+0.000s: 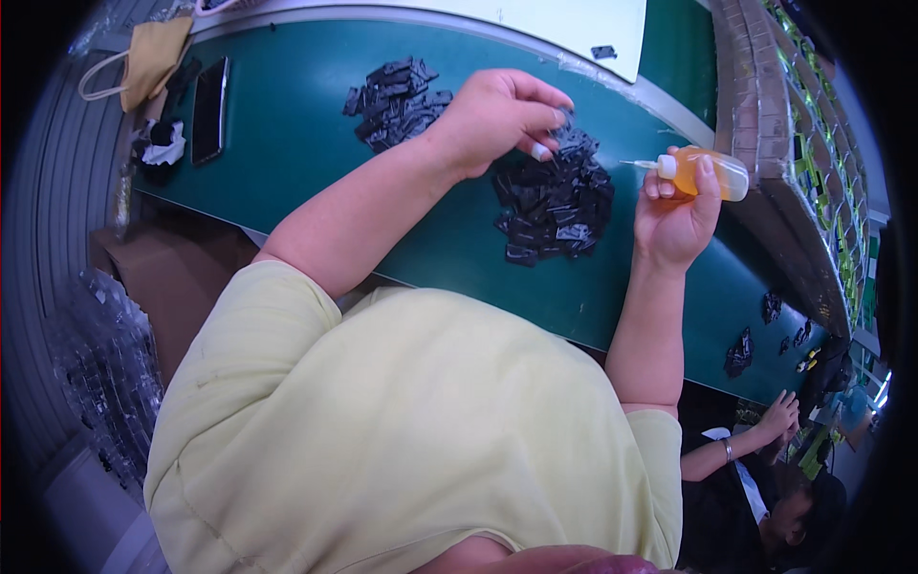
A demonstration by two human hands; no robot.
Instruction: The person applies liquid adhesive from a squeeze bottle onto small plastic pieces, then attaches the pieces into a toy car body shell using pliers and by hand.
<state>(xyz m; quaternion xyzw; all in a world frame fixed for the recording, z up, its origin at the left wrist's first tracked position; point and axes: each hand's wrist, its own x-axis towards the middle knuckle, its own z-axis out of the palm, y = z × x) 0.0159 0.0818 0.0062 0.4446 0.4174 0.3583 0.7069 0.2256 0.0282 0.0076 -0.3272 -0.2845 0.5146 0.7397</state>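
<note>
My left hand [502, 120] is at the far edge of a heap of small black plastic parts [555, 206], its fingers curled in toward the thumb. Something white covers one fingertip. What the fingers pinch, if anything, blends into the dark parts behind them. To the right of this heap, my right hand [677, 215] is wrapped round a clear squeeze bottle [712, 175] of orange liquid with a white cap. The bottle lies nearly level, its thin needle tip pointing left toward the heap. A second heap of black parts [397, 100] lies left of my left hand.
On the green table [316, 105], a phone [209, 110] and a yellow bag-like item [153, 62] lie at the left. One black part [602, 52] rests on a white board [545, 24] behind. A cardboard wall [755, 115] stands at right; beyond it sits another person [765, 478].
</note>
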